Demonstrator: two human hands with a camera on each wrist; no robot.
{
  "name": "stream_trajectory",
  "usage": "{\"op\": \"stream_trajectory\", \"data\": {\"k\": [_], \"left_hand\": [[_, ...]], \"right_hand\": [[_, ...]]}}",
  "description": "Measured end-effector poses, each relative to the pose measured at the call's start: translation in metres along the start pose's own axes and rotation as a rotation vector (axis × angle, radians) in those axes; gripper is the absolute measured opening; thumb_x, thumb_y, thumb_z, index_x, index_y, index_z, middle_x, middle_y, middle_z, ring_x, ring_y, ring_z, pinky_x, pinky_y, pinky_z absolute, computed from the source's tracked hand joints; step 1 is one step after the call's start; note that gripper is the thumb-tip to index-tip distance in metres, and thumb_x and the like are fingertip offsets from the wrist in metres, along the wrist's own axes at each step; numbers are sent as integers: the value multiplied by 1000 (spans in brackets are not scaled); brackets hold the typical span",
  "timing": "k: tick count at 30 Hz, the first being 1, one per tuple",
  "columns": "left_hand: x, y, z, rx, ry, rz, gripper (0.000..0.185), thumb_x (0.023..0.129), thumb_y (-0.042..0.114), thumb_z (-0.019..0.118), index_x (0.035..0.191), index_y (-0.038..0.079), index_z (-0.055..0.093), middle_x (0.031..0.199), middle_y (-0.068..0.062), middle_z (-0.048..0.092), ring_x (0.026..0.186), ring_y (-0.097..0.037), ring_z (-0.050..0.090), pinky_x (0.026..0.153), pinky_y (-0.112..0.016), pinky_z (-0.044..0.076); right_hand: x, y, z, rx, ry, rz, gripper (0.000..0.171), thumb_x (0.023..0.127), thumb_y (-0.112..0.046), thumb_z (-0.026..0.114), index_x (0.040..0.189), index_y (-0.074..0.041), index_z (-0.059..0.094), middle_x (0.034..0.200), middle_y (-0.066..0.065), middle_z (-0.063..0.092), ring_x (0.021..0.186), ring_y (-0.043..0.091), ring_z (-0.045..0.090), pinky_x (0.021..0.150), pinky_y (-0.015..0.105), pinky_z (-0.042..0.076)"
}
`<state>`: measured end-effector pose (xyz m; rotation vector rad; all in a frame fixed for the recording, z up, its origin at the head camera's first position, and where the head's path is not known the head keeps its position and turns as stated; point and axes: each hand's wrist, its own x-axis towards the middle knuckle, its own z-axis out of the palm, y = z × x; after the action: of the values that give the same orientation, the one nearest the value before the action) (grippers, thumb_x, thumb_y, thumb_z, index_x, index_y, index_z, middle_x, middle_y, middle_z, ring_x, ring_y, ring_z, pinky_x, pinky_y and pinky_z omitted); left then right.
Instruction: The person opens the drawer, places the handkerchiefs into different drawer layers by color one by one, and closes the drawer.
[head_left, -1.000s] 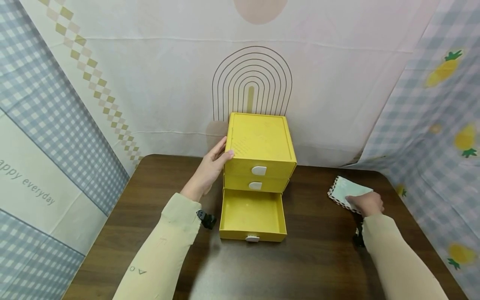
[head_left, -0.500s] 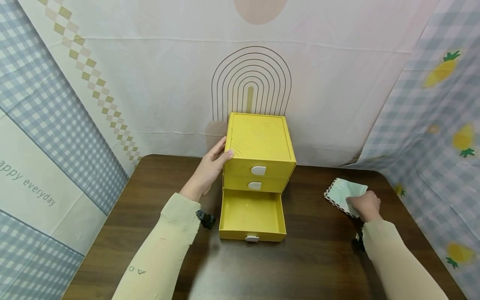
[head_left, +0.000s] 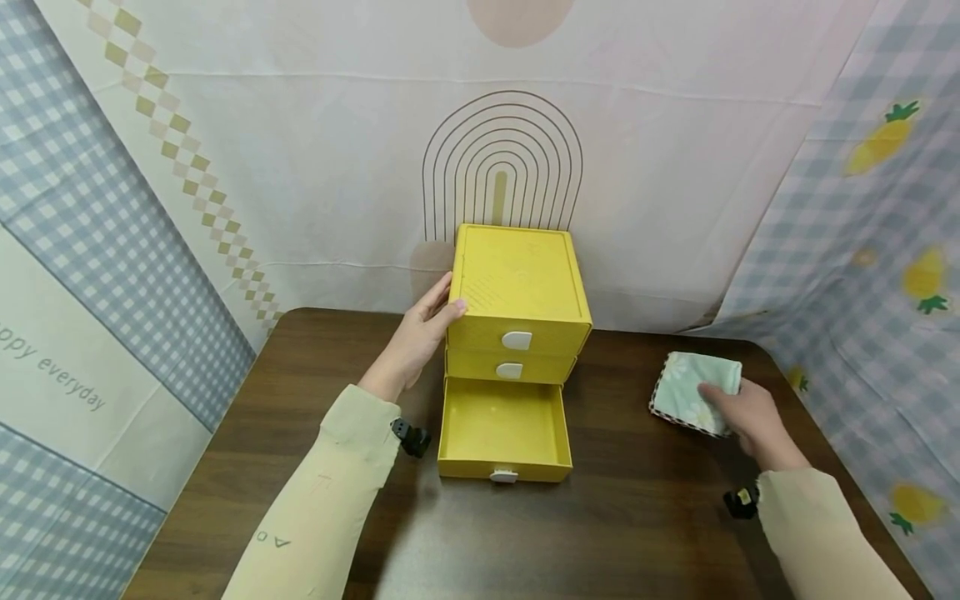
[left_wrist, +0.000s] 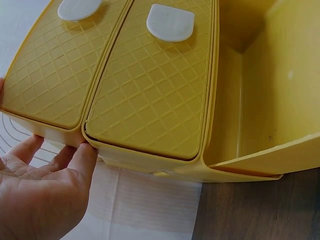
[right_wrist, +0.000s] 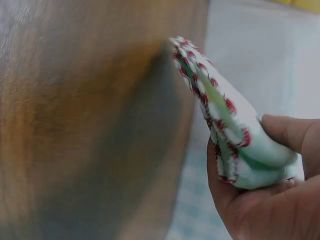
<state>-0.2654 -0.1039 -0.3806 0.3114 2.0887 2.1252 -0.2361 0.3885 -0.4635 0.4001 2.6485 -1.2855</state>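
A yellow three-drawer box point(head_left: 521, 287) stands at the back middle of the brown table point(head_left: 300, 400). Its bottom drawer point(head_left: 504, 433) is pulled out and looks empty; the two upper drawers point(left_wrist: 150, 85) are closed. My left hand point(head_left: 420, 333) rests flat against the box's left side, fingers straight point(left_wrist: 35, 190). At the right my right hand point(head_left: 742, 412) pinches a folded pale green cloth with a red stitched edge point(head_left: 693, 392), lifted off the table point(right_wrist: 230, 130).
Patterned fabric walls close in the table on the left, back and right. The table's far right corner lies just behind the cloth. Bare tabletop point(head_left: 645, 500) stretches in front of the open drawer.
My right hand has taken hold of the cloth and lifted it, turning its wrist back toward me. The left hand and the box have stayed still.
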Motion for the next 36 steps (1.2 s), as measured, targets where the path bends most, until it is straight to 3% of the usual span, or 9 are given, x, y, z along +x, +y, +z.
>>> {"op": "stream_trajectory", "data": {"k": [3, 9, 17, 25, 36], "left_hand": [[0, 0, 0, -7, -1, 3, 69, 99, 29, 58, 156, 22, 21, 157, 0, 26, 142, -14, 23, 114, -35, 23], [0, 1, 0, -1, -5, -3, 69, 99, 30, 58, 156, 23, 21, 157, 2, 25, 142, -14, 22, 114, -35, 24], [2, 0, 0, -4, -4, 2, 69, 99, 30, 58, 156, 22, 20, 157, 0, 26, 141, -14, 23, 114, -36, 23], [0, 2, 0, 0, 2, -18, 68, 98, 30, 58, 156, 24, 21, 157, 2, 25, 142, -13, 22, 114, -35, 24], [-1, 0, 1, -12, 0, -15, 68, 99, 28, 57, 156, 23, 20, 157, 2, 24, 142, -13, 22, 114, -36, 23]], "right_hand": [[-13, -12, -2, -33, 4, -22, 68, 92, -63, 50, 113, 2, 49, 67, 3, 43, 45, 15, 30, 44, 42, 40], [-37, -37, 5, -45, 3, -126, 63, 91, -62, 52, 95, 0, 53, 61, 4, 45, 45, 17, 39, 44, 41, 44], [-61, -70, 30, 86, -76, -229, 58, 93, -54, 56, 106, 3, 58, 79, 16, 63, 61, 25, 60, 53, 40, 53], [-78, -104, 63, 123, -132, -325, 49, 91, -47, 63, 106, -1, 63, 82, 15, 66, 65, 25, 63, 55, 38, 55], [-85, -134, 135, 214, -151, -409, 36, 90, -39, 68, 107, -7, 68, 86, 10, 69, 69, 22, 65, 58, 36, 56]]}}
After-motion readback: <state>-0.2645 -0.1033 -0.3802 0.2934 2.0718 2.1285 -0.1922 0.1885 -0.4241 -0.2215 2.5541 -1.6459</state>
